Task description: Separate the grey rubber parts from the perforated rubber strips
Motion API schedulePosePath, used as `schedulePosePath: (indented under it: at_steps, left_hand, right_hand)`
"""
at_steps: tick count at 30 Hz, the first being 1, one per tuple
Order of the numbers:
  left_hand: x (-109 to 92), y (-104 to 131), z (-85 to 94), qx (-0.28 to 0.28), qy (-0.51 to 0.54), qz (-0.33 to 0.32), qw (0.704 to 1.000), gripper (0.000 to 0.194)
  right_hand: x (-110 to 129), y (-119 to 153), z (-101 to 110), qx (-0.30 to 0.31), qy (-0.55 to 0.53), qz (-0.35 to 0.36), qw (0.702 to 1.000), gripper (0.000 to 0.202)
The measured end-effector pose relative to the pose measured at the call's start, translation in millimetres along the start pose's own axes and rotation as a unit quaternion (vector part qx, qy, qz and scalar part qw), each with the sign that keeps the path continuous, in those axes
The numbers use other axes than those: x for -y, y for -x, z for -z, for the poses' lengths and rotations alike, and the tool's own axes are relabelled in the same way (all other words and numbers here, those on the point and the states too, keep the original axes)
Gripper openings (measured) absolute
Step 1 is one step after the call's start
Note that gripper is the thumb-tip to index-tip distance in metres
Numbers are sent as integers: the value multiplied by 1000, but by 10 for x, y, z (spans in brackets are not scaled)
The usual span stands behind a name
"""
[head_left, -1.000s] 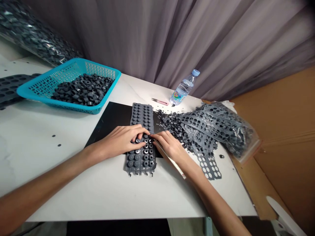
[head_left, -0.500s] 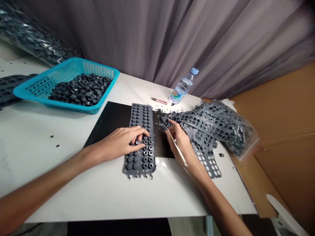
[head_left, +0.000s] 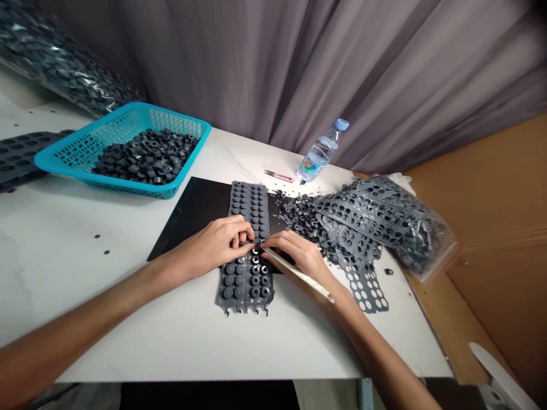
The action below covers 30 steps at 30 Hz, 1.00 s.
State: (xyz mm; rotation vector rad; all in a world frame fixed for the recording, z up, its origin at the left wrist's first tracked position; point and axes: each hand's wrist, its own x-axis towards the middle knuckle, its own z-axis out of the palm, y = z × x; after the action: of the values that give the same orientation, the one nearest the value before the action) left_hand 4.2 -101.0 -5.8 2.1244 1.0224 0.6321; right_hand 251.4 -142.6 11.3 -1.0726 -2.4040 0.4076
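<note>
A grey moulded rubber sheet (head_left: 233, 280) with rows of round knobs lies lengthwise before me on a black mat (head_left: 194, 202). My left hand (head_left: 224, 239) rests across its middle, fingers curled and thumb and forefinger drawn together over the right-hand rows. Whatever is between those fingertips is too small to make out. My right hand (head_left: 299, 253) is closed around a slim white stick-like tool (head_left: 301, 275), its tip at the sheet close to my left fingertips. Some knobs on the right rows have open, shiny centres. Both hands cover part of the sheet.
A blue basket (head_left: 171, 188) of black rubber rings stands at the left, with a clear bag (head_left: 72, 74) of parts behind. Beyond the mat are pink-handled snips (head_left: 280, 176) and a water bottle (head_left: 318, 154). Loose rings (head_left: 307, 216), punched sheets (head_left: 367, 287) and another bag (head_left: 421, 242) lie right.
My right hand has moved left from the loose rings to the sheet, bringing the white tool beside my left fingertips. My left thumb and forefinger have come closer together.
</note>
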Motion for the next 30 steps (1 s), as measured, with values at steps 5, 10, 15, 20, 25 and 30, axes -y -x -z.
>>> schedulePosePath:
  at_steps: [5,10,15,20,25,30]
  left_hand:
    - [-18,13,12,1,6,-2,1000,9]
    - [5,17,-1,-1,10,2,1000,6]
    - [12,0,-16,-4,16,4,1000,4]
    - [6,-7,-14,2,4,9,1000,5]
    - [-45,10,11,9,6,10,1000,6]
    - [-95,22,22,0,69,71,995,7]
  right_hand:
    - [-17,5,-20,7,31,6,999,27]
    - [-33,15,-110,-6,92,8,996,27]
    - [34,3,-248,-13,210,33,977,30]
    - [17,16,-265,-96,231,-110,962,34]
    - [-148,79,-99,-78,182,-194,961,35]
    - [-93,49,-42,-43,-2,-109,993,21]
